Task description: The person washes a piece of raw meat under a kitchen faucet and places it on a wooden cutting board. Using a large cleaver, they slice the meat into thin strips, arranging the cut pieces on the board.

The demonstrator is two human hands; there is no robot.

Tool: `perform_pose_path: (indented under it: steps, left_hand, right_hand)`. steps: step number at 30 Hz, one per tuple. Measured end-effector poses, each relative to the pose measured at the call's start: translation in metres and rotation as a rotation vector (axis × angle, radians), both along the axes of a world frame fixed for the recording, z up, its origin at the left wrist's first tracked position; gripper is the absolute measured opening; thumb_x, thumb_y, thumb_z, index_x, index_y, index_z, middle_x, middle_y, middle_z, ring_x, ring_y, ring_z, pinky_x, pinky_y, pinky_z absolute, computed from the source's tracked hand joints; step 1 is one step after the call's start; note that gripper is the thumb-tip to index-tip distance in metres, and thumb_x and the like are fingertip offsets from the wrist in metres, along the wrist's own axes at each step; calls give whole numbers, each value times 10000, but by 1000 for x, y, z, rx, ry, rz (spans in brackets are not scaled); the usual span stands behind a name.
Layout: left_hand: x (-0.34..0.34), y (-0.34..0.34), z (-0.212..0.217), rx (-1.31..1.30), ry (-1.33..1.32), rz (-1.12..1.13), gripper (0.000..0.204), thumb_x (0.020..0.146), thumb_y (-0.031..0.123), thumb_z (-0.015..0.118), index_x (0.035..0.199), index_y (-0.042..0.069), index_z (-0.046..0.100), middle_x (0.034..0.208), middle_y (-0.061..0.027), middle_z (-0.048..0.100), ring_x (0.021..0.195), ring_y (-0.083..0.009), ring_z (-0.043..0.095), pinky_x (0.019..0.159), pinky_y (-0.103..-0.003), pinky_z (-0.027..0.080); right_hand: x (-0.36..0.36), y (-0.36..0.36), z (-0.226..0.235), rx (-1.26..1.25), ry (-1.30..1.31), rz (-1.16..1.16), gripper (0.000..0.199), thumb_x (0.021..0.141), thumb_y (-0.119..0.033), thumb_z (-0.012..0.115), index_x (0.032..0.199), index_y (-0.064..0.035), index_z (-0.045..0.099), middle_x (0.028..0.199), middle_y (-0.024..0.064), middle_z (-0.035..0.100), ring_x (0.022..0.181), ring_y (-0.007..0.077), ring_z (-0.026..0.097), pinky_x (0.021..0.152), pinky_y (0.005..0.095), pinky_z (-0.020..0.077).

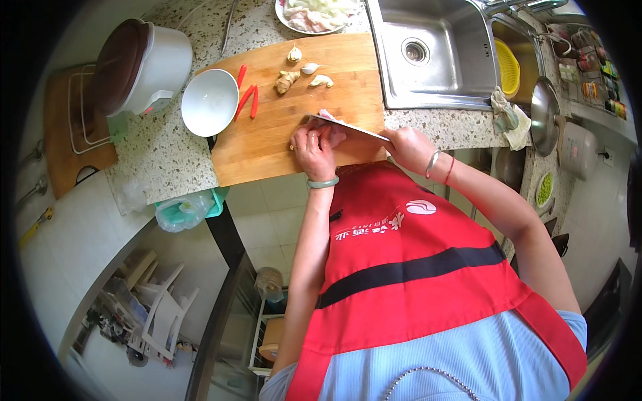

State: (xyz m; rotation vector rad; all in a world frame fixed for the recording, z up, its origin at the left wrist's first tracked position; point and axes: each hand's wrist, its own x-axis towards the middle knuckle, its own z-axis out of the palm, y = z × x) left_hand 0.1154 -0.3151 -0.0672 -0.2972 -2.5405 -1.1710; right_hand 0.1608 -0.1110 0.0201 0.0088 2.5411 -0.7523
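My right hand (409, 148) grips the handle of a kitchen knife (358, 128), its blade slanting up and left across the cutting board. Under and beside the blade lies a piece of pale pink raw meat (336, 136). My left hand (313, 148) presses on that meat with curled fingers, close to the blade. All this rests on the wooden cutting board (254, 157). Farther up the board are red chili peppers (246, 101), a ginger root (287, 81), and garlic (294, 53) with loose cloves. A white bowl (209, 102) stands at the board's left edge.
A steel sink (438, 60) adjoins the board on the right, with a yellow basket (507, 67) in its second basin. At the far side stands a plate of pale sliced food (317, 15). A rice cooker (150, 67) occupies the left counter. Cloths (511, 120) hang over the sink's right front corner.
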Motion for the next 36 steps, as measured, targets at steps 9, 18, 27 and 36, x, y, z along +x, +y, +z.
perform_pose_path:
  steps: [9,18,27,36]
  left_hand:
    - [5,8,5,237,-12,89,94,814,78,721,868,54,648,1048,-125,588,988,-299,568,809,-414,477]
    - [4,-1,-2,5,37,-32,132,750,35,728,854,55,649,1038,-103,626,980,-326,563,843,-427,449]
    - [4,0,2,-24,18,-41,98,823,91,691,915,71,663,1048,-83,627,1015,-314,572,875,-425,455]
    - [9,4,-1,144,2,38,141,803,5,721,926,32,658,1080,-134,542,955,-288,575,809,-376,486]
  right_hand:
    - [-6,-4,17,-32,110,-69,274,947,-273,547,886,-34,667,718,221,639,684,404,639,635,484,522]
    - [6,-14,7,121,-49,44,132,864,-153,589,897,-25,603,741,204,665,706,370,674,635,465,541]
    - [-27,-45,-7,48,112,88,86,853,-96,551,902,-40,596,720,202,657,675,368,668,606,465,531]
    - [11,-2,14,-43,67,-89,215,947,-244,534,927,-51,627,686,194,633,693,411,636,620,492,520]
